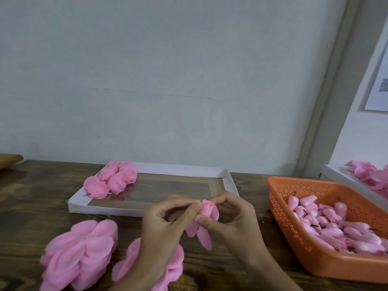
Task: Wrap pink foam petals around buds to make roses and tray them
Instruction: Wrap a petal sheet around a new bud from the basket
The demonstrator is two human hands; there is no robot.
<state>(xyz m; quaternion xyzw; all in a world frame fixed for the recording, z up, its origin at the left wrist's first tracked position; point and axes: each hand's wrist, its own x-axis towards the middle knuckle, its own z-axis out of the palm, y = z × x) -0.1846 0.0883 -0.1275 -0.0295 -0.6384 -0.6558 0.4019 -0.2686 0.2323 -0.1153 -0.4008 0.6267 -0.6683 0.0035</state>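
Head view, lower centre: our left hand (168, 219) and right hand (228, 215) both pinched a pink bud (207, 211) with loose petals hanging below.

A dark wood-grain table (31, 196) fills the lower frame. Behind it rises a pale grey wall (147, 80). A grey strip (327, 91) slants at upper right, beside a pinned paper sheet (378, 87). A light-brown board (9, 159) shows at the left edge.

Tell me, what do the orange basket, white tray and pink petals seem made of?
Orange basket: probably plastic, slightly glossy, with moulded perforated walls. White tray: likely cardboard, matte, with folded corners. Pink petals: thin, matte foam sheets that flop softly, though fabric can't be ruled out.
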